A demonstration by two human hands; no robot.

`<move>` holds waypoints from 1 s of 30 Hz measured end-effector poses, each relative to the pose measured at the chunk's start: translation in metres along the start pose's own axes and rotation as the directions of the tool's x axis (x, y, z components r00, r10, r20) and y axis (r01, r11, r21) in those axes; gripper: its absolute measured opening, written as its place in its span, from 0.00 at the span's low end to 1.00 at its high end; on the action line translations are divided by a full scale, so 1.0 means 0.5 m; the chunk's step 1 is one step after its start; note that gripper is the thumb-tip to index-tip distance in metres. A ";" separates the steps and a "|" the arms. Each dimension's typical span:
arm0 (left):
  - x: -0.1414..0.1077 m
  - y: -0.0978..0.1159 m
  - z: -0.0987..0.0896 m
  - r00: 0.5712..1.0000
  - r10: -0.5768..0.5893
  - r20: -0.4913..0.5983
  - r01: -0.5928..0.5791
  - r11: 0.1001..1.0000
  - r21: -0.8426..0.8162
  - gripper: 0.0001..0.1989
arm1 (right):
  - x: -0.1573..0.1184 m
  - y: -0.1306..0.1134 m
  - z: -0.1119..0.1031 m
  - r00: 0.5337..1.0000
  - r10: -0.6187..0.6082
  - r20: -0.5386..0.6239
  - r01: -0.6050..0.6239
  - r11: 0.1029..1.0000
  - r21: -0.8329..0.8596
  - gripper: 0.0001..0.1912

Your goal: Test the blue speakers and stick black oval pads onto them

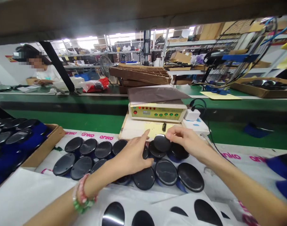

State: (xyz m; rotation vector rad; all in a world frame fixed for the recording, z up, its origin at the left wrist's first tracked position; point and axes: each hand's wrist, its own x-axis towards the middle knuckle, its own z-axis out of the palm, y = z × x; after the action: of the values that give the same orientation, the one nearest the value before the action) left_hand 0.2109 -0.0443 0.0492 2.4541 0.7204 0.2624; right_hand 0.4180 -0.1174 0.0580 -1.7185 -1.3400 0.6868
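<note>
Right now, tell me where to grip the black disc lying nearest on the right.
Take the black disc by its thin rim, fingers from above on opposite edges. It lies flat and glossy, its right edge clear of neighbours; the right hand is closest.

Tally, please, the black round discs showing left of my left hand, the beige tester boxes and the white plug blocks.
Black round discs: 7
Beige tester boxes: 1
White plug blocks: 1
Total: 9

A factory assembly line: a green conveyor belt (63, 121) runs across at twelve o'clock, stocked metal shelving (181, 47) stands beyond, and a co-worker (43, 72) sits at ten o'clock.
</note>
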 end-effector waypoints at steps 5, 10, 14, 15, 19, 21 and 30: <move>0.034 -0.016 0.039 0.998 -0.054 0.015 0.055 0.994 -0.089 0.49 | 0.002 0.035 0.038 0.999 -0.039 0.006 0.038 0.999 0.028 0.15; 0.035 -0.011 0.041 0.997 -0.078 0.016 0.079 0.997 -0.017 0.51 | -0.005 0.039 0.041 0.999 -0.051 0.019 0.051 0.999 -0.003 0.14; 0.041 -0.008 0.038 0.993 -0.103 0.065 0.103 0.995 0.004 0.51 | -0.003 0.041 0.049 0.999 -0.044 0.026 0.045 0.998 -0.048 0.13; 0.042 -0.007 0.038 0.992 -0.107 0.071 0.106 0.994 0.010 0.51 | -0.003 0.042 0.051 0.998 -0.051 0.023 0.053 0.996 -0.075 0.13; 0.040 -0.009 0.040 0.991 -0.111 0.080 0.109 0.993 0.038 0.51 | -0.009 0.049 0.056 0.994 -0.108 -0.004 0.105 0.977 -0.186 0.12; 0.039 -0.010 0.040 0.991 -0.106 0.075 0.102 0.993 0.053 0.51 | -0.011 0.052 0.057 0.991 -0.135 -0.015 0.129 0.966 -0.226 0.12; 0.039 -0.014 0.046 0.996 -0.081 0.043 0.077 0.993 0.093 0.50 | -0.014 0.053 0.064 0.977 -0.212 -0.035 0.190 0.929 -0.319 0.10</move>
State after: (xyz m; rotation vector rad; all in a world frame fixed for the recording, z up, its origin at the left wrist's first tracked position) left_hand 0.2316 -0.0394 0.0269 2.5014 0.8239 0.1443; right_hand 0.4031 -0.1177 0.0185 -1.7965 -1.6165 0.3045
